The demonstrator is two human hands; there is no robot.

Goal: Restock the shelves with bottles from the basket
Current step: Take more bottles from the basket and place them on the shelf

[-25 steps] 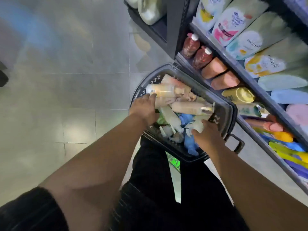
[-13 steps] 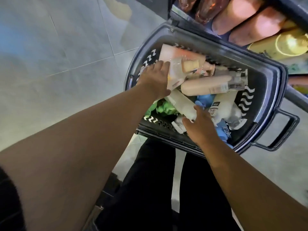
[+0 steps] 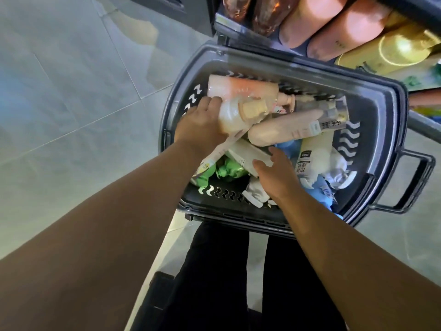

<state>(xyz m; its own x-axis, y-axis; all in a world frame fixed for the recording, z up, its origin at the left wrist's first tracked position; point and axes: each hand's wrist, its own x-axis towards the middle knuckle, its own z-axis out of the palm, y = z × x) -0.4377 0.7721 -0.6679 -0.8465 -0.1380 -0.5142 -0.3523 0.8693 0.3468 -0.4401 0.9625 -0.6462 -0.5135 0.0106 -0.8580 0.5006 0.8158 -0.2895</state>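
A dark basket (image 3: 391, 130), piled with bottles (image 3: 286, 130), is sitting mid-frame below the shelf (image 3: 424, 127) at upper right. The left hand (image 3: 200, 125) is gripping a pale bottle (image 3: 235, 113) atop the pile; the right hand (image 3: 274, 173), fingers relaxed, is resting on a white bottle (image 3: 243, 154).

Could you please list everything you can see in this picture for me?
Basket: one, dark grey, in front of the shelf.
Peach bottle: one, at the basket's far end.
Clear bottle: one, beige cap, in the left hand.
Beige bottle: one, lying across the pile.
White bottle: one, under the right hand.
Green bottle: one, low in the basket.
Reddish-brown bottles: two, on the shelf.
Salmon bottles: two, beside those.
Floor: grey tiles.
Left hand: grips the clear bottle.
Right hand: rests on the white bottle.
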